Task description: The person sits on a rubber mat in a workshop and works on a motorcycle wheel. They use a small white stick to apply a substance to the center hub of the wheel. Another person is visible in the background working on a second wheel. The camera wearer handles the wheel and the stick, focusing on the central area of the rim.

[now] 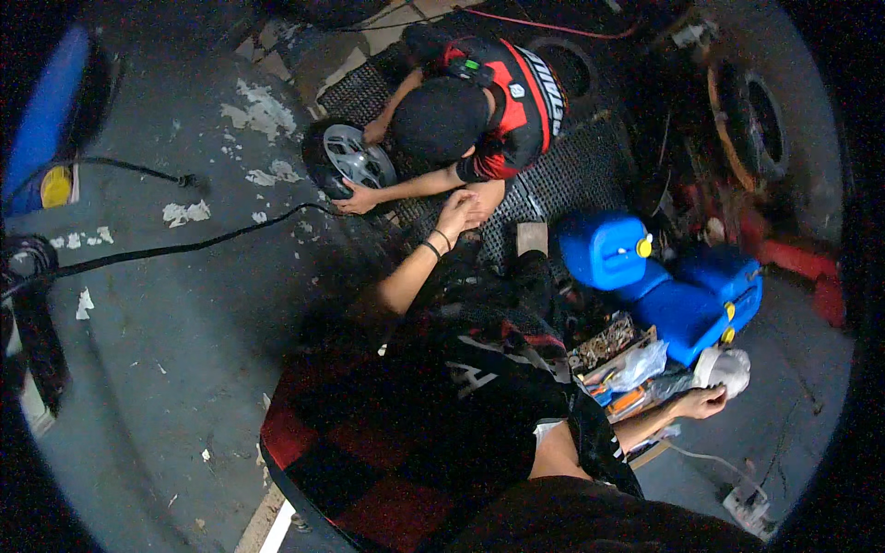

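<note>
My left hand, with dark bands at the wrist, reaches forward beside a co-worker's bare knee. Its fingers are loosely stretched out, with nothing visible in them. Off to the right, my right hand hangs over a box of tools and small parts. Those fingers curl together, and whether anything small is between them is hidden. Ahead of me the crouching co-worker grips a small wheel with a dark tyre and grey spoked rim, both hands at its edge. My left hand is apart from the wheel.
Blue jerrycans with yellow caps stand to the right, near a white plastic bag. A black cable crosses the worn grey floor. Tyres stand at the far right; a ridged black mat lies under the co-worker.
</note>
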Tool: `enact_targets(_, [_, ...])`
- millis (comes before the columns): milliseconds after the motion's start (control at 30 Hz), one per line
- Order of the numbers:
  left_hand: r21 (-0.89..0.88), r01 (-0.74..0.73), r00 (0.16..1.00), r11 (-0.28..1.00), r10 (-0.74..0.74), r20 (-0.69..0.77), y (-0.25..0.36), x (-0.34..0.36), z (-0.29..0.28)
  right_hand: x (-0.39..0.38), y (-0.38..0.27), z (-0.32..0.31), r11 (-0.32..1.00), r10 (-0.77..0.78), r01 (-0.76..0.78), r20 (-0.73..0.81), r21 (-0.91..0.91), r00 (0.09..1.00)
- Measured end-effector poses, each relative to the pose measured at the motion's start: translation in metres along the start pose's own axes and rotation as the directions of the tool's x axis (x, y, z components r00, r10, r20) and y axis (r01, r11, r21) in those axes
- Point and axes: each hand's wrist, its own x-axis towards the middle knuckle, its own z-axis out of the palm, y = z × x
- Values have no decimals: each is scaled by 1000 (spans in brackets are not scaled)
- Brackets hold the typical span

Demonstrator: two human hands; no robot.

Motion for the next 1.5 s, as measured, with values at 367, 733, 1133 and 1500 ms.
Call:
enact_targets(367, [-230,3,959,973,-68,-276,-65,-13,-104,-52,-233,210,885,-292,-188,822,426,489])
enact_targets(733, [-855,-114,913,506,-286,-291,-164,53,-58,-270,-351,341,769,-608,-209,590,604,-531])
enact_targets(1133, [-245,345,318,906,-359,-877,-241,131,22,-409,-257,411,575,-522,-290,70,765,-850])
enact_targets(1500, [-626,-104,595,773,-456,-661,-310,213,43,-447,-269,419,349,-469,-311,-122,884,-874])
